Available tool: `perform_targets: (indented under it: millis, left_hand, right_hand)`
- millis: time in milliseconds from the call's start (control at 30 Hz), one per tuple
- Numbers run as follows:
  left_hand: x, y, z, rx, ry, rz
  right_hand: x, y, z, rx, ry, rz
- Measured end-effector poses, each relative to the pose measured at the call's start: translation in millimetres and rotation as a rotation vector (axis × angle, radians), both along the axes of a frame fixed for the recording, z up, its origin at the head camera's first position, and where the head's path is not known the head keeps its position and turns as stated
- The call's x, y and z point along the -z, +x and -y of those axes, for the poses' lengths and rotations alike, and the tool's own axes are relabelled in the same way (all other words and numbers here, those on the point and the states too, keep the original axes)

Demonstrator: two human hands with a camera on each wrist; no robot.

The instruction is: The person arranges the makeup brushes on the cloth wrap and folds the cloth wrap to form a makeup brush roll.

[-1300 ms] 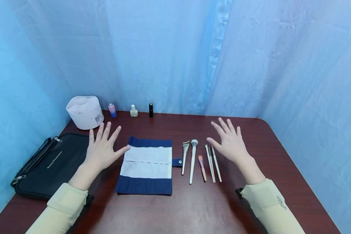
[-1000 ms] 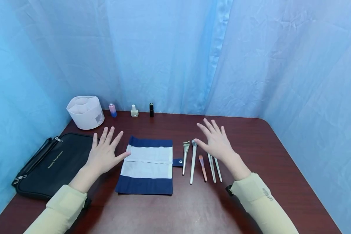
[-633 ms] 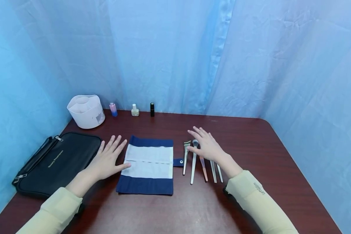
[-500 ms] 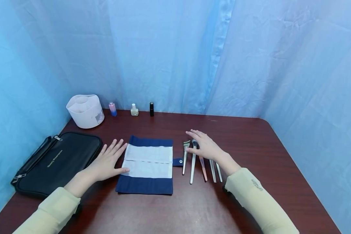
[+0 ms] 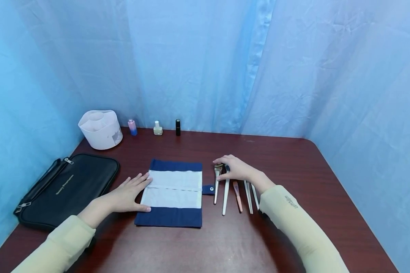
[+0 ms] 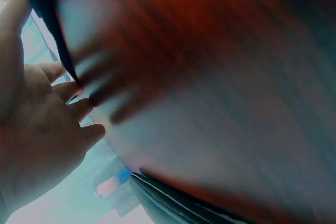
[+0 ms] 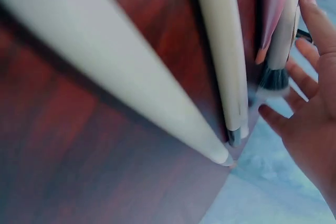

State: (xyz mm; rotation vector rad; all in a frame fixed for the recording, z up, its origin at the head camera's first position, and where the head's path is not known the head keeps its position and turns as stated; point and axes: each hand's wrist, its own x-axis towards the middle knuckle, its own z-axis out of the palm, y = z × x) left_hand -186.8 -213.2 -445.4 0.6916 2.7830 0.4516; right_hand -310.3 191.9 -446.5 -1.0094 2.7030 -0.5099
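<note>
Silver brushes (image 5: 225, 189) | under right hand (image 5: 237, 170) | fingers at their heads

Blue curtains (image 5: 198, 64), dark wooden table (image 5: 294, 163)

Both arms wear long pale-yellow sleeves (image 5: 63, 242) — snug at the wrists. The right sleeve (image 5: 294, 220) carries small dark lettering near the cuff. The hands are bare.

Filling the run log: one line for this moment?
left hand: flat on brush roll edge | right hand: over makeup brushes, fingertips at heads
</note>
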Motion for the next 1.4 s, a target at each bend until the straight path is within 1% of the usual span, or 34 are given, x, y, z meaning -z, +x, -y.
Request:
perform_targets:
  millis: [167,367,433,567,667,733,867,1000,1133,1267,1400]
  left_hand:
    - [-2.7,-4.5,1.4,-0.003,-0.024,0.002]
    - [-4.2,-7.1,4.8,-0.006,-0.031,0.015]
    - [-3.8,-6.8,4.8,-0.006,-0.036,0.009]
    - [-2.4,-6.6,4.0,-0.012,-0.047,-0.011]
    - [-1.6,-7.0,3.1,-0.016,-0.056,-0.017]
    - [-1.6,-7.2,2.9,-0.014,-0.061,-0.018]
    - [-2.0,-7.6,3.3,-0.013,-0.06,-0.014]
    - [-1.3,-8.5,3.8,-0.011,-0.062,-0.027]
    - [-0.1,-8.9,4.0,-0.007,-0.066,-0.042]
    - [0.4,-9.4,4.9,-0.006,-0.059,-0.045]
    - [-1.6,-10.2,7.5,-0.001,-0.022,-0.008]
  right_hand:
    - [1.2,-8.2,-1.1,-0.074,-0.037,0.003]
    - [6.2,-15.3,0.1,-0.117,-0.046,0.004]
    - [8.2,-17.4,0.6,-0.141,-0.058,-0.011]
    - [9.7,-20.2,1.2,-0.189,-0.093,-0.069]
    - [5.7,-20.0,1.0,-0.203,-0.11,-0.07]
    - [0.9,-20.0,0.7,-0.2,-0.11,-0.047]
    - [-13.4,-20.0,-0.7,-0.168,-0.127,0.025]
    - [-29.4,-19.3,-4.2,-0.151,-0.171,0.065]
    - [-45.7,-15.5,-6.4,-0.141,-0.207,0.102]
    - [-63.1,-9.2,-4.9,-0.089,-0.27,0.151]
    - [-76.8,-5.0,0.8,-0.027,-0.329,0.153]
